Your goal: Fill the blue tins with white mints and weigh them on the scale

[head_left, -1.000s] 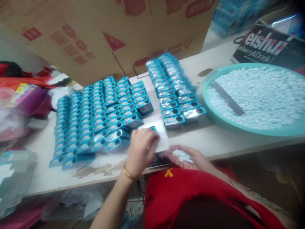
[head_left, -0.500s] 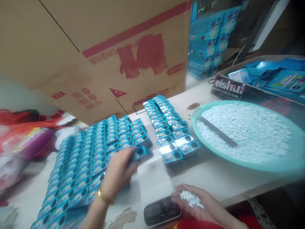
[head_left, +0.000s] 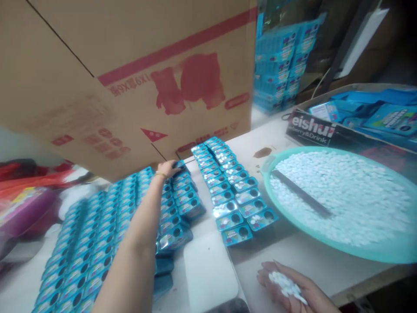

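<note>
My left hand [head_left: 168, 168] reaches to the far end of a column of small blue flat cases, its fingers closed around the end blue case [head_left: 178, 164]; the hand partly hides this case. Each case has a printed face and a dark round spot. Palm up and cupped, my right hand [head_left: 295, 284] holds a small pile of white tablets [head_left: 288, 286] near the table's front edge. Between my arms lies a white weighing scale [head_left: 210, 269], its dark display cut off at the bottom of the view.
Blue cases [head_left: 87, 243] stand in several columns on the left. Another double column [head_left: 224, 198] has tablets on many cases. On the right, a green basin [head_left: 272, 191] holds white tablets and a dark flat strip [head_left: 302, 193]. Behind are a large cardboard box [head_left: 130, 117] and an open carton [head_left: 309, 130].
My left hand has moved away from me, from beside the scale to the column's far end. My right hand, still holding tablets, has shifted slightly right and down. The whole view has tilted a little.
</note>
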`<action>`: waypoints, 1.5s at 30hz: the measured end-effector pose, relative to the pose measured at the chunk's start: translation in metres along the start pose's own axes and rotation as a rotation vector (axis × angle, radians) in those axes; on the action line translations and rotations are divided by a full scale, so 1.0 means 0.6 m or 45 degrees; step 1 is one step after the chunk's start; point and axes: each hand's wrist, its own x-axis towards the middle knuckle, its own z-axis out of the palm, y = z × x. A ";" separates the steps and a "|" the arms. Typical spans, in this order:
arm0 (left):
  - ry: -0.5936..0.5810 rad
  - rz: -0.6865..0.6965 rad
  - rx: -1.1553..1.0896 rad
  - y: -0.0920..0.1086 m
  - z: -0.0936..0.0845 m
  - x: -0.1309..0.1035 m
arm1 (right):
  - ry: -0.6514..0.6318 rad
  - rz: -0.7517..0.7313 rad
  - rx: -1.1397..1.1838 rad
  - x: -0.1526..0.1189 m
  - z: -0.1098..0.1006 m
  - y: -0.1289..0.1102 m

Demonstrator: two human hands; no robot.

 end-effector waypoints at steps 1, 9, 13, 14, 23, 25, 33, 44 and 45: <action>-0.039 0.004 -0.015 -0.001 0.005 0.000 | 0.003 0.021 -0.011 0.007 -0.003 0.000; 0.071 0.282 -0.222 0.099 -0.060 -0.127 | -0.060 0.049 -0.001 0.022 -0.015 0.002; 0.090 1.016 -0.304 0.228 -0.054 -0.309 | -0.107 0.024 -0.008 0.015 -0.019 0.005; 0.084 1.039 -0.225 0.257 -0.038 -0.349 | -0.124 0.017 -0.018 0.014 -0.021 0.007; 0.284 0.819 -0.110 0.328 0.006 -0.464 | -0.201 -0.003 -0.079 -0.015 -0.047 0.030; 0.230 0.804 -0.180 0.309 -0.046 -0.486 | -0.226 -0.029 -0.087 -0.020 -0.056 0.031; -0.010 0.595 -0.084 0.217 -0.092 -0.524 | -0.222 0.002 -0.133 -0.031 -0.062 0.040; 0.108 0.636 -0.348 0.251 -0.054 -0.566 | -0.336 0.144 -0.088 -0.032 -0.049 0.049; 0.054 0.682 -0.394 0.272 -0.050 -0.579 | -0.357 0.163 -0.076 -0.033 -0.046 0.050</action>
